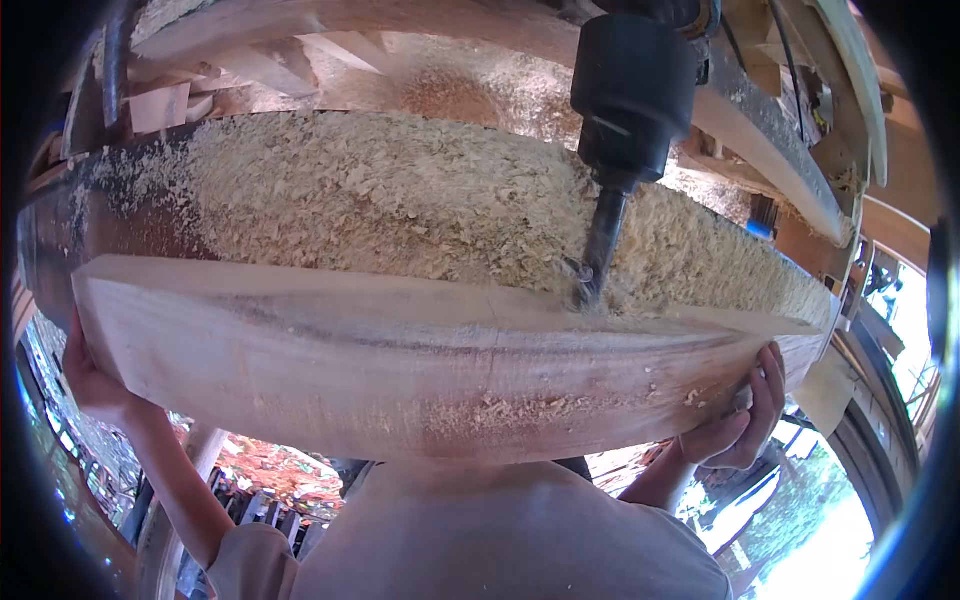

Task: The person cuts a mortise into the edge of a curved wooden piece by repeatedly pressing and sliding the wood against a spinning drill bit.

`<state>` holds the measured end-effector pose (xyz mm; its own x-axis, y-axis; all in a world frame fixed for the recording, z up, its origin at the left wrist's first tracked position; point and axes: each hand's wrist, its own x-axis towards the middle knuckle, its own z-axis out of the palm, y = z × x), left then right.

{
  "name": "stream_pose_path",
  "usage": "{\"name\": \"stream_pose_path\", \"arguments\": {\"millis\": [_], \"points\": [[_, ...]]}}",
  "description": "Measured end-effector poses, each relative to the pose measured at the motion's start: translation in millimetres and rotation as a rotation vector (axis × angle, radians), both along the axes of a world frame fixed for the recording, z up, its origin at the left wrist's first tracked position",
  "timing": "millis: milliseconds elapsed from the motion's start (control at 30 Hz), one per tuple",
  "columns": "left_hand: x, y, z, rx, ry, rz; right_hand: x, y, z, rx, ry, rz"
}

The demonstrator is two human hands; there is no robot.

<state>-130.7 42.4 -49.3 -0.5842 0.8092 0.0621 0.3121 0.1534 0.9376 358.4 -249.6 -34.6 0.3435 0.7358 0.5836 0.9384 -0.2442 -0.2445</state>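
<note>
A long, thick, curved piece of pale wood spans the view in front of my body. My left hand grips its left end from below, and part of the fingers is hidden behind the wood. Around the right end, my right hand is closed with bent fingers. A dark drill chuck holds a metal bit, whose tip meets the upper edge of the wood right of centre. Chips lie around the tip and on the front face of the wood.
Wood shavings cover the machine table behind the piece. Curved wooden parts stand at the back and upper right. A metal post rises at the upper left. Debris lies on the ground below.
</note>
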Motion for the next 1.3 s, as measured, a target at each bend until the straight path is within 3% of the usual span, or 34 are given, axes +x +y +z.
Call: {"name": "stream_pose_path", "arguments": {"millis": [233,433,633,733,833,933,1000,1067,1133,1300], "points": [[-13.5,18.5,-2.2,-0.007,-0.173,-0.112,-4.3,-0.3,-1.4,0.009,-0.072,0.002],[1.5,27.5,-0.3,-0.013,-0.065,-0.044,-4.3,-1.7,-3.4,-0.006,-0.118,-0.003],[8.4,41.9,-0.7,-0.028,-0.130,-0.036,-4.6,23.1,2.3,-0.012,-0.028,-0.064],[-38.9,41.7,-29.2,0.203,0.199,-0.366,-3.6,34.0,13.7,-0.112,0.044,-0.088],[-36.9,47.0,-22.6,0.154,0.802,-0.480,1.5,32.1,21.5,-0.206,0.029,-0.073],[-47.5,52.1,-24.4,0.020,0.533,-0.319,-6.4,21.1,24.7,-0.217,0.052,-0.069],[-41.9,42.3,-11.1,0.018,0.649,-0.330,-14.9,12.9,26.7,-0.190,0.117,-0.067],[-61.1,14.2,2.1,0.073,1.061,-0.400,-25.8,-0.4,24.6,-0.167,0.155,-0.086],[-55.0,-11.3,6.8,0.059,1.137,-0.432,-30.1,-11.4,18.6,-0.142,0.180,-0.088],[-40.7,-45.6,-3.8,-0.090,0.642,-0.308,-22.5,-12.8,21.4,-0.181,0.133,-0.041]]}}
